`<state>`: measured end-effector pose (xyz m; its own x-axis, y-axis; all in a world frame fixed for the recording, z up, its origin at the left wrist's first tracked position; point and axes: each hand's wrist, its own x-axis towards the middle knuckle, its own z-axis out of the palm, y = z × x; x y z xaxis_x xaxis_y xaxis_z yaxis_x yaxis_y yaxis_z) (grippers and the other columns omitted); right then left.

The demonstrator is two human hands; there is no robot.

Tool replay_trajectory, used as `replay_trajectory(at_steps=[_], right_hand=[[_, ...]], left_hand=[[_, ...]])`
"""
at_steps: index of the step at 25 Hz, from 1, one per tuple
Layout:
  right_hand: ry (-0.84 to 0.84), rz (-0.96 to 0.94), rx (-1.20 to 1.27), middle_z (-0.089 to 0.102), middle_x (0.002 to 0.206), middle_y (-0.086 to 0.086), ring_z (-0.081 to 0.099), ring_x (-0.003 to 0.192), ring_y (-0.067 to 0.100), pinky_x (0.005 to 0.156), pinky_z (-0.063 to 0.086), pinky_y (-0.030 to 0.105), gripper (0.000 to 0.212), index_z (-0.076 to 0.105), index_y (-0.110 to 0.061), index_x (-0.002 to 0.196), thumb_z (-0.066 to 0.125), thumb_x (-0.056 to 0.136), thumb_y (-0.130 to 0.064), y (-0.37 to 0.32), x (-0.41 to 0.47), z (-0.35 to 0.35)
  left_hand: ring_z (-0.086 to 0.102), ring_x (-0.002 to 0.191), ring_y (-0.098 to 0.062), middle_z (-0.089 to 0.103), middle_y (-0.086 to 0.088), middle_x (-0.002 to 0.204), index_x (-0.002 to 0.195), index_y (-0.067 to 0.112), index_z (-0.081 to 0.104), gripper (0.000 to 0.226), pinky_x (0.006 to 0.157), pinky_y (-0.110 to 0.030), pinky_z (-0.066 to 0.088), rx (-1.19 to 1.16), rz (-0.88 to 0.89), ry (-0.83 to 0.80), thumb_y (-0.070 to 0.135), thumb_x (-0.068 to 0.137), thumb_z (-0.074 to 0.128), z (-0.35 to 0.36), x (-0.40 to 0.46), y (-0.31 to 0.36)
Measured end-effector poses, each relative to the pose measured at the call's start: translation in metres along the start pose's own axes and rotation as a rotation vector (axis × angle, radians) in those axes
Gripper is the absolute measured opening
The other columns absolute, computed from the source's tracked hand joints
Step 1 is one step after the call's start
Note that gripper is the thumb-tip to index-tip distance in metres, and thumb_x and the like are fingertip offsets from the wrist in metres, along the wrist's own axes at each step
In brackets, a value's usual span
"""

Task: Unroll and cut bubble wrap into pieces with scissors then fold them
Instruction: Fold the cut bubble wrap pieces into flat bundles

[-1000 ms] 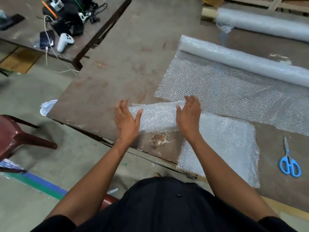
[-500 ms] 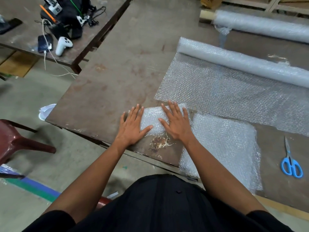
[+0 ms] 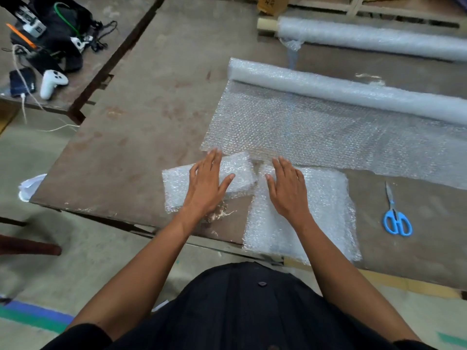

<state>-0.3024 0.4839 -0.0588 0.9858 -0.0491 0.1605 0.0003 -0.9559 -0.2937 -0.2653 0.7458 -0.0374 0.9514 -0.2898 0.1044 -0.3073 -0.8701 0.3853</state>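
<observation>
From my remote feed: on the brown desk (image 3: 141, 127) the bubble wrap roll (image 3: 353, 93) lies with its long axis running from upper left to lower right, its unrolled sheet (image 3: 316, 130) spread toward the person. A cut piece (image 3: 326, 210) lies at the near edge. My left hand (image 3: 206, 186) presses flat, fingers straight, on the folded piece (image 3: 177, 188) (long axis roughly left-right); the right hand (image 3: 288, 190) lies flat on the cut piece. Blue scissors (image 3: 395, 214) point away, blades closed.
</observation>
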Motion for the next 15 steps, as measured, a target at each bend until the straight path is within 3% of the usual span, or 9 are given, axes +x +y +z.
replay_trajectory(at_steps=[4, 7, 10, 12, 15], right_hand=[[0.012, 0.051, -0.081, 0.033, 0.171, 0.010, 0.029, 0.159, 0.027, 0.122, 0.029, 0.054, 0.051, 0.039, -0.020, 0.161, 0.035, 0.115, -0.043, 0.036, -0.039, -0.017], [-0.010, 0.220, -0.099, 0.025, 0.173, 0.013, 0.026, 0.160, 0.028, 0.119, 0.025, 0.060, 0.049, 0.039, -0.024, 0.159, 0.036, 0.115, -0.045, 0.057, -0.053, -0.025], [-0.136, 0.222, -0.037, 0.040, 0.166, 0.012, 0.038, 0.153, 0.028, 0.113, 0.032, 0.061, 0.050, 0.044, -0.023, 0.157, 0.031, 0.115, -0.046, 0.082, -0.054, -0.037], [-0.130, 0.150, -0.057, 0.044, 0.163, 0.012, 0.043, 0.149, 0.030, 0.111, 0.037, 0.058, 0.044, 0.046, -0.021, 0.156, 0.036, 0.115, -0.034, 0.101, -0.050, -0.046], [-0.117, 0.266, -0.065, 0.044, 0.161, 0.016, 0.044, 0.147, 0.036, 0.114, 0.038, 0.059, 0.047, 0.040, -0.016, 0.158, 0.044, 0.111, -0.020, 0.128, -0.041, -0.060]], left_hand=[[0.039, 0.152, -0.022, 0.041, -0.005, 0.167, 0.164, 0.015, 0.036, 0.060, 0.122, -0.048, 0.035, -0.090, 0.169, -0.065, 0.039, 0.111, 0.051, 0.033, 0.011, 0.069], [0.050, 0.143, -0.029, 0.051, -0.010, 0.159, 0.161, 0.013, 0.043, 0.053, 0.112, -0.053, 0.046, -0.133, 0.270, -0.100, 0.025, 0.110, 0.055, 0.058, 0.022, 0.115], [0.053, 0.139, -0.036, 0.054, -0.015, 0.156, 0.161, 0.018, 0.043, 0.053, 0.112, -0.052, 0.044, -0.071, 0.203, -0.173, 0.024, 0.110, 0.055, 0.073, 0.035, 0.140], [0.052, 0.137, -0.037, 0.053, -0.016, 0.154, 0.162, 0.022, 0.043, 0.059, 0.112, -0.051, 0.042, -0.041, 0.115, -0.222, 0.026, 0.106, 0.063, 0.077, 0.043, 0.147], [0.048, 0.135, -0.032, 0.048, -0.014, 0.149, 0.161, 0.019, 0.043, 0.068, 0.114, -0.038, 0.036, -0.125, 0.031, -0.300, 0.022, 0.100, 0.073, 0.074, 0.054, 0.153]])
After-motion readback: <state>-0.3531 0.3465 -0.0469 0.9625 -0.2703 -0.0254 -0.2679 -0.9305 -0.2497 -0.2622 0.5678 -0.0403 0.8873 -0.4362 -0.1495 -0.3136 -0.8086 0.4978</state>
